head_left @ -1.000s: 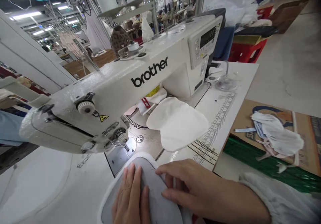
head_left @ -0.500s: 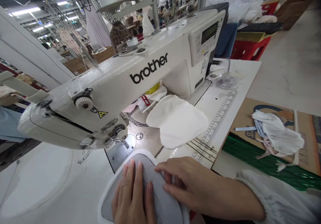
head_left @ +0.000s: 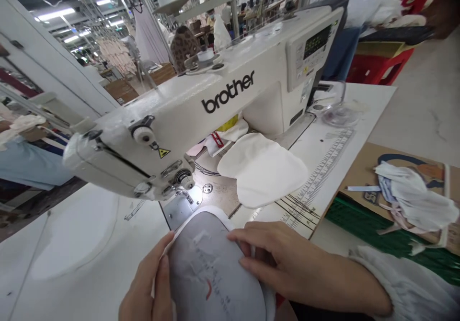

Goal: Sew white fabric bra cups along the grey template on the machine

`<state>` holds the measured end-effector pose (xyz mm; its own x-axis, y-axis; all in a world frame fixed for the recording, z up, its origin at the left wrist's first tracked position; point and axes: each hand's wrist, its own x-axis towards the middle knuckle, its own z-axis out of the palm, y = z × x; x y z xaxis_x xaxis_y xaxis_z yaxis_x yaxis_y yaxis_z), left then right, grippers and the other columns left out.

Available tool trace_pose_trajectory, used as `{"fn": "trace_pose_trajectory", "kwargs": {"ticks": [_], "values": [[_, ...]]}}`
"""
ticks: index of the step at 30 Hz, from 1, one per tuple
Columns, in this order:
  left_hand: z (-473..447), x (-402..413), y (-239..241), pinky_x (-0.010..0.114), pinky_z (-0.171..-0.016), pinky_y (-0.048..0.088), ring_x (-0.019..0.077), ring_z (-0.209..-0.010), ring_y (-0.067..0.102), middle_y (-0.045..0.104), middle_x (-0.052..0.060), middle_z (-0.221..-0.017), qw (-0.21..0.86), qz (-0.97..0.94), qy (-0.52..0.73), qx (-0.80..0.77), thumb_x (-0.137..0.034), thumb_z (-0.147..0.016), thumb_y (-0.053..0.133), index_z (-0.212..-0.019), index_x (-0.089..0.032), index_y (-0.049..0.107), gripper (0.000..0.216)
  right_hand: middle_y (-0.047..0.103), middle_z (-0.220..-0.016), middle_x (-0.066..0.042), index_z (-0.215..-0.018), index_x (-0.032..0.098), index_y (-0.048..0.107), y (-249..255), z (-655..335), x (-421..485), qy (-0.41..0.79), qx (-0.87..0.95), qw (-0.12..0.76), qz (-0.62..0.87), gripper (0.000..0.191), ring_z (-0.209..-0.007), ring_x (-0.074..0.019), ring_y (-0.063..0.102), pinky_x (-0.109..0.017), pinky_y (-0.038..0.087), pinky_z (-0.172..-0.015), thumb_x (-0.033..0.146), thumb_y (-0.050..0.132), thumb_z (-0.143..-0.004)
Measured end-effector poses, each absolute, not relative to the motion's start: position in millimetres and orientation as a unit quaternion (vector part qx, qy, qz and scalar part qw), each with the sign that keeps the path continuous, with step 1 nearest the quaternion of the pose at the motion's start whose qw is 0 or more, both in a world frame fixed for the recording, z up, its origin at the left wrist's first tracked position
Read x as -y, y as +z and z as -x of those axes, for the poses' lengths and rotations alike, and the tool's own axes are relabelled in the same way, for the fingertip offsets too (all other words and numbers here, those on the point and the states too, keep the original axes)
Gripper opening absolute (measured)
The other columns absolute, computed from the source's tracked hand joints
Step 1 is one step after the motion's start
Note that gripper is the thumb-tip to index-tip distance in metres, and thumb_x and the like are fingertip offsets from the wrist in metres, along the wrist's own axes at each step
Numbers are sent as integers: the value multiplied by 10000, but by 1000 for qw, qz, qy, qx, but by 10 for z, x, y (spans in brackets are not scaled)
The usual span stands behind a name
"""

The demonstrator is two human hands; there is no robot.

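Observation:
A grey rounded template (head_left: 212,268) with printed marks and a small red curve lies on white fabric (head_left: 214,210), whose edge shows around it. My left hand (head_left: 147,282) holds the left edge, index finger along the rim. On the right edge, my right hand (head_left: 276,258) has its fingers curled and thumb pressed in a pinch. Just beyond the template's tip are the needle plate (head_left: 176,212) and presser foot (head_left: 187,196) of a white sewing machine (head_left: 230,91). The undersides of both hands are hidden.
A white fabric piece (head_left: 268,170) lies on the machine bed, with a red clip-like item (head_left: 217,139) behind it. Right of the table (head_left: 373,98), cloth scraps (head_left: 413,191) rest on cardboard (head_left: 362,167) over a green crate (head_left: 354,220). A red stool (head_left: 381,67) stands behind.
My left hand has moved from lying flat on the template to its left edge, uncovering the printed marks. My right hand stays at the right edge. The view has shifted slightly.

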<state>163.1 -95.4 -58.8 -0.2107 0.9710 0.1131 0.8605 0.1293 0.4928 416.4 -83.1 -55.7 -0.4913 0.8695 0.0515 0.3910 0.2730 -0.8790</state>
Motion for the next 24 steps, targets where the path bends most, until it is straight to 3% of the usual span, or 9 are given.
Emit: {"fn": "trace_pose_trajectory", "kwargs": {"ticks": [4,8,18,24], "values": [[-1469,958,-569,368,-871,557,225,-1103,651,717,-40,-1148,182,-597,218,-750,-506,-891,403,-1110,-347,654,369,678,-912,-42,-1217,145,634,-583,-4143,842,425,748,273,430,342,-701,-133,598,-248,465,-700,198,548,-890],[-1500,997,-612,345,-887,541,201,-1077,654,706,-3,-1152,169,-616,244,-730,-437,-921,395,-1116,-300,647,347,681,-921,-36,-1171,171,652,-556,-4125,861,433,740,261,443,303,-670,-126,598,-236,470,-662,205,539,-892],[-1361,972,-843,342,-869,556,172,-1066,661,682,10,-1212,-35,-768,203,-606,-283,-925,456,-1223,-294,574,321,672,-899,-37,-1102,172,675,-544,-4127,883,428,744,236,456,273,-715,-143,609,-241,472,-691,171,542,-865],[-1353,947,-813,323,-838,565,170,-1043,675,700,10,-1192,-57,-791,202,-574,-268,-915,483,-1208,-276,610,320,674,-870,-38,-1052,171,699,-408,-4126,841,421,748,216,466,242,-724,-150,613,-246,471,-703,184,545,-867]]}}
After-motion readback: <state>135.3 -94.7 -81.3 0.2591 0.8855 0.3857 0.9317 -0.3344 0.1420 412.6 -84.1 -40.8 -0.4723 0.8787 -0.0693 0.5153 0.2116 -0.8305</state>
